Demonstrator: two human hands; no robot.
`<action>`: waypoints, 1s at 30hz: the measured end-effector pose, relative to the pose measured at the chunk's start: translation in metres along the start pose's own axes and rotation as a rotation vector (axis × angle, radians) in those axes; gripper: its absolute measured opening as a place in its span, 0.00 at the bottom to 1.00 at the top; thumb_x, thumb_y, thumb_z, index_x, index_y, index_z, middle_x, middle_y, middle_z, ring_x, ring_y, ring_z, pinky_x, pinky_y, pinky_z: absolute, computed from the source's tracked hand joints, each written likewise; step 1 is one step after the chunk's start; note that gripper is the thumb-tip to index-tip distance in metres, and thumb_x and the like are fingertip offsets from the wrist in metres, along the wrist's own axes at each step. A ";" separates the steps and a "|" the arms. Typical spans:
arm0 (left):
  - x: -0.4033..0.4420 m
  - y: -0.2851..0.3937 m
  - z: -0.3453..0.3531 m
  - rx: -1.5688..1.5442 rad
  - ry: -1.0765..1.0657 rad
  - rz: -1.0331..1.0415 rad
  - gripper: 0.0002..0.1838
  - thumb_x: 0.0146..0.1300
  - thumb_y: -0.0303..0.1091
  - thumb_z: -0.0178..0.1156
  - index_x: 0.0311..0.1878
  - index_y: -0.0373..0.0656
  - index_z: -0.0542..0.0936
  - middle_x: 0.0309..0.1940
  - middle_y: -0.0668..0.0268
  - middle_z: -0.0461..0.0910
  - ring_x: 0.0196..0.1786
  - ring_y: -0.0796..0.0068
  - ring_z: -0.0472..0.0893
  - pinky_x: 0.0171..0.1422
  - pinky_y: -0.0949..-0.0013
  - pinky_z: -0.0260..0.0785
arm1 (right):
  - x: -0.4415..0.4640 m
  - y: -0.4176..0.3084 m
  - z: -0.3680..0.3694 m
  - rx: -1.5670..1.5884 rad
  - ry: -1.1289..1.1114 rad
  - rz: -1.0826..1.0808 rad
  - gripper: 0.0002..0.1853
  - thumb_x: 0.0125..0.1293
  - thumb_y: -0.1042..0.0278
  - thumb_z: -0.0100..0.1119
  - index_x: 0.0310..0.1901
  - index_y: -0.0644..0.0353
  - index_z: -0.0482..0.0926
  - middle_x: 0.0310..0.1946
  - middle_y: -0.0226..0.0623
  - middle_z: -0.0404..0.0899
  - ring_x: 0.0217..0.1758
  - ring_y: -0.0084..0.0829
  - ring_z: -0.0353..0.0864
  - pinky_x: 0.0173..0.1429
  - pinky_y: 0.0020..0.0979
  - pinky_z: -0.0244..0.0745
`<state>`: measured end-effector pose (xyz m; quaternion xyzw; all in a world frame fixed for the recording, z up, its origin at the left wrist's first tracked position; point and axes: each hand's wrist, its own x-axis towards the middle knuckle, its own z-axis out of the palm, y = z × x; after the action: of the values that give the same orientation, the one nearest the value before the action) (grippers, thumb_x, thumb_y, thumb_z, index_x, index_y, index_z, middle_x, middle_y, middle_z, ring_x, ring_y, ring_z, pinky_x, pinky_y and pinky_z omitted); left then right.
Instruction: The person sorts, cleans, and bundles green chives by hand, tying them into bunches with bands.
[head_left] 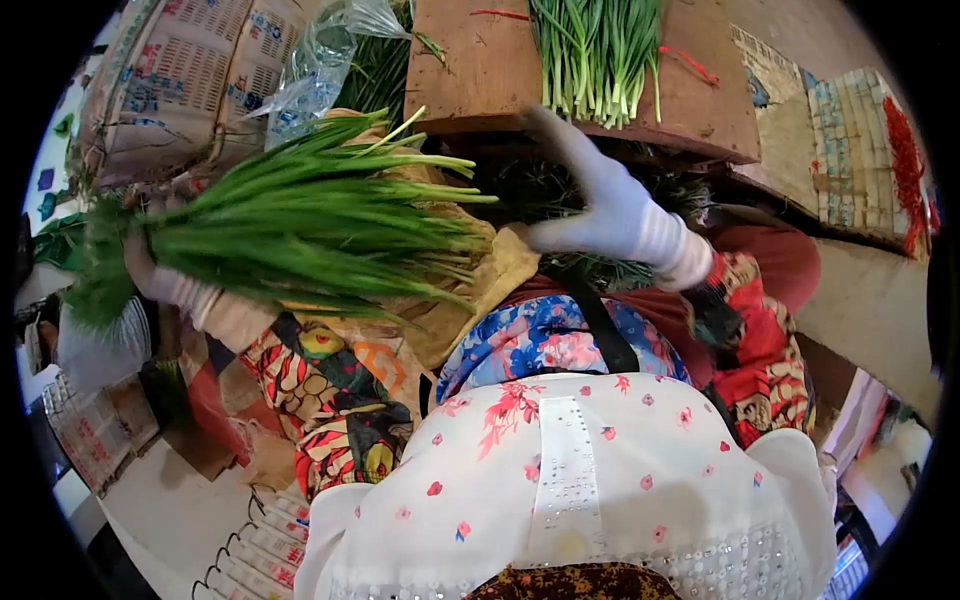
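Note:
A large bunch of long green stalks [310, 215] spreads across the left side, its pale ends pointing right and its leafy tips blurred at the far left. My left hand [150, 265], in a light glove, is wrapped round the bunch near those leafy tips. My right hand [600, 205], in a whitish glove, is held in the middle with thumb and fingers apart and nothing between them. Just beyond it stands a brown wooden board [470, 75], on which another bunch of green stalks [600, 55] lies with its pale ends toward me.
Red ties [690, 65] lie on the board. Clear plastic [315, 70] and a printed bundle [175, 85] are at the back left. Dark greens [540, 190] lie below the board. At the right is a woven printed stack [860, 160] with red strings [907, 170].

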<state>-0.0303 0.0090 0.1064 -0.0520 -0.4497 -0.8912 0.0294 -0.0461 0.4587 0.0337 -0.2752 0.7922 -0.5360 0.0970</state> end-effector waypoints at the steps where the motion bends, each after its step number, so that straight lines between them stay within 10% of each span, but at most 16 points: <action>1: 0.017 -0.003 0.027 -0.010 -0.056 0.007 0.26 0.66 0.48 0.46 0.61 0.40 0.70 0.52 0.54 0.75 0.56 0.55 0.74 0.61 0.46 0.65 | 0.018 -0.017 0.007 0.032 0.020 -0.100 0.52 0.44 0.57 0.72 0.67 0.70 0.53 0.63 0.57 0.62 0.67 0.45 0.64 0.69 0.35 0.60; 4: 0.065 -0.019 0.099 0.028 -0.227 -0.009 0.26 0.67 0.46 0.47 0.62 0.39 0.69 0.54 0.52 0.74 0.57 0.55 0.75 0.62 0.48 0.66 | 0.071 -0.071 0.015 0.003 0.116 -0.324 0.59 0.42 0.58 0.75 0.71 0.66 0.44 0.67 0.53 0.60 0.69 0.40 0.62 0.71 0.34 0.57; 9: 0.129 -0.033 0.190 0.411 -0.527 -0.071 0.25 0.67 0.42 0.48 0.61 0.36 0.69 0.53 0.52 0.75 0.55 0.57 0.76 0.61 0.54 0.68 | 0.129 -0.090 -0.019 0.325 0.153 -0.468 0.41 0.47 0.53 0.71 0.58 0.71 0.67 0.46 0.52 0.80 0.47 0.36 0.82 0.52 0.33 0.78; 16: 0.189 -0.040 0.239 0.883 -0.960 0.093 0.22 0.67 0.37 0.49 0.60 0.33 0.70 0.52 0.52 0.76 0.53 0.60 0.78 0.60 0.62 0.71 | 0.120 -0.074 -0.098 0.758 -0.263 -0.124 0.30 0.54 0.59 0.65 0.55 0.69 0.72 0.44 0.47 0.82 0.43 0.32 0.83 0.49 0.32 0.79; 19: 0.171 -0.055 0.238 0.481 -0.512 -0.165 0.25 0.67 0.39 0.50 0.62 0.32 0.66 0.51 0.56 0.76 0.55 0.58 0.75 0.66 0.54 0.65 | 0.122 -0.069 -0.100 0.868 -0.524 0.030 0.25 0.58 0.61 0.63 0.53 0.69 0.74 0.43 0.45 0.82 0.41 0.30 0.84 0.48 0.31 0.80; 23: 0.101 -0.063 0.224 0.143 -0.480 -0.071 0.25 0.66 0.36 0.53 0.62 0.33 0.66 0.42 0.60 0.75 0.55 0.63 0.73 0.69 0.52 0.60 | 0.133 -0.060 -0.069 0.763 -0.767 -0.041 0.25 0.61 0.57 0.60 0.53 0.68 0.75 0.45 0.44 0.82 0.46 0.29 0.82 0.52 0.31 0.77; 25: 0.072 -0.053 0.198 0.167 -0.168 0.059 0.24 0.65 0.36 0.54 0.61 0.34 0.67 0.39 0.62 0.74 0.53 0.63 0.73 0.69 0.51 0.59 | 0.125 -0.058 -0.060 0.247 -0.337 -0.396 0.27 0.63 0.52 0.58 0.55 0.68 0.74 0.48 0.43 0.80 0.52 0.29 0.78 0.58 0.30 0.72; 30: 0.003 -0.023 0.056 0.113 0.244 0.090 0.20 0.64 0.36 0.55 0.57 0.37 0.72 0.39 0.61 0.78 0.46 0.63 0.77 0.61 0.50 0.68 | 0.057 0.013 -0.045 0.489 0.142 -0.012 0.19 0.67 0.64 0.54 0.56 0.65 0.73 0.40 0.32 0.80 0.38 0.18 0.76 0.45 0.22 0.73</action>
<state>-0.0316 0.0679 0.1214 0.0384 -0.4894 -0.8619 0.1269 -0.1183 0.4675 0.0481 -0.2101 0.6422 -0.7301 0.1017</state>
